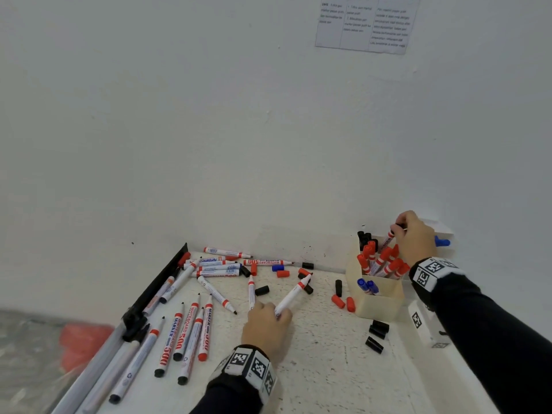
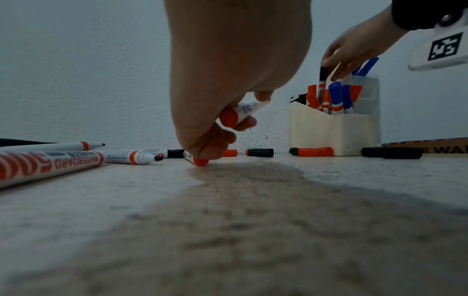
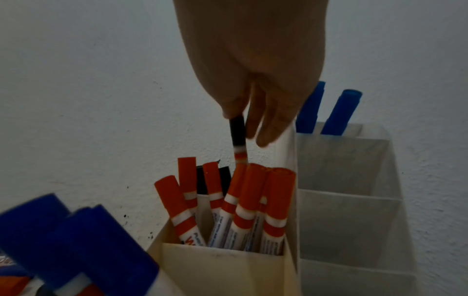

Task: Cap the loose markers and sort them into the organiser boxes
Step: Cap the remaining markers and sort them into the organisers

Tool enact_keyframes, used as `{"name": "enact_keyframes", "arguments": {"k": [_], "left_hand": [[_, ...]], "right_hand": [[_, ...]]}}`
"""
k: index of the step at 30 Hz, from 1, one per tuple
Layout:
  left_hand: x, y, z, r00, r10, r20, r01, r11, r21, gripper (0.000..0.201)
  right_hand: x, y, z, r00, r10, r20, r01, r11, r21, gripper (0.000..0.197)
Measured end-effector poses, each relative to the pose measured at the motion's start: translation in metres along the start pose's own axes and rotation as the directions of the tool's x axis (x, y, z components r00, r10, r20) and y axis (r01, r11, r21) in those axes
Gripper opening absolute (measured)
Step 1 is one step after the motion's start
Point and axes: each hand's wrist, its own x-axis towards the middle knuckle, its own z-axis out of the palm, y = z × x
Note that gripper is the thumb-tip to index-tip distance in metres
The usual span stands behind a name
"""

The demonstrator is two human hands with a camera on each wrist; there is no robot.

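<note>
**Ana:** White wall (image 1: pixel 209 115) behind, speckled white table (image 1: pixel 322 363) below, and markers strewn all over it.

**Ben:** Left hand (image 1: pixel 266 330) first. Where is it?

**Ana:** Low on the table, fingers curled round a white marker (image 1: pixel 291 297) that slants up and away, its tip end over the loose caps. From the left wrist view, its orange butt end sits right in the fingers, and the fingertips (image 2: pixel 202 148) come down on a second marker (image 2: pixel 200 161) lying flat.

**Ben:** And the right hand (image 1: pixel 416 237)?

**Ana:** Up at the cream organiser (image 1: pixel 379 304) by the wall, pinching a black-capped marker (image 3: pixel 238 132) by its cap, upright, its lower end among the red-capped markers (image 3: pixel 253 202) in the middle compartment. Which compartment it sits in, I cannot tell.

**Ben:** Other compartments?

**Ana:** Blue-capped markers (image 1: pixel 368 286) in the near one, black caps (image 1: pixel 365 239) showing at the back. A clear organiser (image 3: pixel 349 200) stands beside it with 2 blue markers (image 3: pixel 339 112) in its far slot.

**Ben:** On the table?

**Ana:** Uncapped markers (image 1: pixel 185 336) in a row at the left, more piled near the wall (image 1: pixel 218 267), and loose red caps (image 1: pixel 343 303) and black caps (image 1: pixel 377 336) near the cream organiser.
</note>
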Motion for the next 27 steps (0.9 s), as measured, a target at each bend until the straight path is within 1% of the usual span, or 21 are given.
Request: {"name": "enact_keyframes", "arguments": {"k": [1,2,4,5,6,8,10,11,12,14,15,16,17,18,19,20,21,22,23,25,27], "left_hand": [[0.000,-0.002,0.001,1.000,0.010,0.007,-0.010,1.000,0.030,0.030],[0.002,-0.003,0.002,1.000,0.022,0.005,-0.022,0.998,0.061,0.032],[0.005,-0.005,0.003,1.000,-0.028,-0.001,0.028,1.000,0.002,0.033],[0.006,-0.005,0.004,0.996,-0.081,-0.027,0.079,0.994,-0.080,0.033],[0.008,-0.006,0.005,0.994,-0.101,-0.052,0.094,0.989,-0.116,0.033],[0.008,-0.005,0.006,0.986,-0.156,-0.067,0.140,0.970,-0.197,0.033],[0.008,-0.003,0.006,0.985,-0.172,-0.035,0.158,0.957,-0.245,0.030],[0.008,-0.003,0.005,0.984,-0.176,-0.020,0.164,0.947,-0.276,0.028],[0.007,-0.002,0.004,0.985,-0.173,-0.008,0.162,0.941,-0.298,0.027],[0.006,-0.001,0.002,0.984,-0.180,0.015,0.175,0.932,-0.319,0.026],[0.006,0.000,0.001,0.982,-0.186,0.022,0.183,0.929,-0.322,0.025],[0.006,0.001,0.000,0.982,-0.187,0.030,0.187,0.928,-0.321,0.025],[0.007,0.001,0.000,0.981,-0.189,0.039,0.191,0.926,-0.326,0.026],[0.007,0.002,-0.001,0.981,-0.190,0.041,0.193,0.922,-0.334,0.026],[0.007,0.003,-0.002,0.980,-0.192,0.049,0.197,0.920,-0.340,0.026],[0.006,0.004,-0.003,0.979,-0.194,0.057,0.201,0.916,-0.346,0.026],[0.006,0.005,-0.004,0.979,-0.193,0.068,0.205,0.913,-0.353,0.027],[0.006,0.005,-0.004,0.979,-0.187,0.076,0.202,0.912,-0.358,0.027],[0.005,0.006,-0.005,0.980,-0.179,0.090,0.200,0.910,-0.363,0.027],[0.003,0.008,-0.005,0.982,-0.152,0.115,0.184,0.910,-0.372,0.026],[0.002,0.010,-0.003,0.983,-0.123,0.135,0.166,0.908,-0.384,0.023]], "right_hand": [[0.002,0.002,0.004,0.998,0.033,0.059,-0.030,0.998,-0.052,0.014],[0.003,0.004,0.010,0.986,0.076,0.148,-0.057,0.990,-0.125,0.019],[0.002,0.010,0.022,0.920,0.146,0.363,-0.029,0.951,-0.308,0.029],[0.001,0.014,0.028,0.886,0.162,0.435,0.015,0.926,-0.376,0.031],[-0.001,0.015,0.032,0.870,0.161,0.465,0.062,0.902,-0.427,0.032],[-0.002,0.014,0.033,0.886,0.137,0.444,0.101,0.876,-0.471,0.031],[-0.006,0.011,0.031,0.934,0.067,0.350,0.080,0.918,-0.389,0.028],[-0.010,0.009,0.029,0.956,0.025,0.293,0.064,0.955,-0.290,0.026],[-0.017,0.002,0.026,0.964,0.006,0.264,0.042,0.984,-0.176,0.023],[-0.035,-0.014,0.018,0.952,-0.023,0.305,0.021,1.000,0.009,0.020],[-0.044,-0.021,0.013,0.933,-0.042,0.357,0.025,0.998,0.052,0.019],[-0.053,-0.027,0.009,0.896,-0.045,0.442,0.031,0.999,0.040,0.018],[-0.062,-0.031,0.005,0.831,-0.023,0.555,0.033,0.999,-0.007,0.016],[-0.070,-0.033,0.002,0.739,0.038,0.672,0.017,0.997,-0.076,0.015],[-0.078,-0.034,-0.001,0.627,0.125,0.769,-0.004,0.987,-0.158,0.015],[-0.087,-0.033,-0.004,0.522,0.210,0.827,0.004,0.969,-0.248,0.017],[-0.095,-0.030,-0.005,0.454,0.267,0.850,0.054,0.944,-0.325,0.020],[-0.103,-0.024,-0.004,0.430,0.298,0.852,0.118,0.917,-0.381,0.022],[-0.111,-0.017,-0.001,0.438,0.310,0.844,0.167,0.894,-0.415,0.025],[-0.124,0.001,0.008,0.476,0.331,0.815,0.161,0.878,-0.451,0.026],[-0.135,0.016,0.016,0.531,0.341,0.776,0.124,0.874,-0.469,0.018]]}}
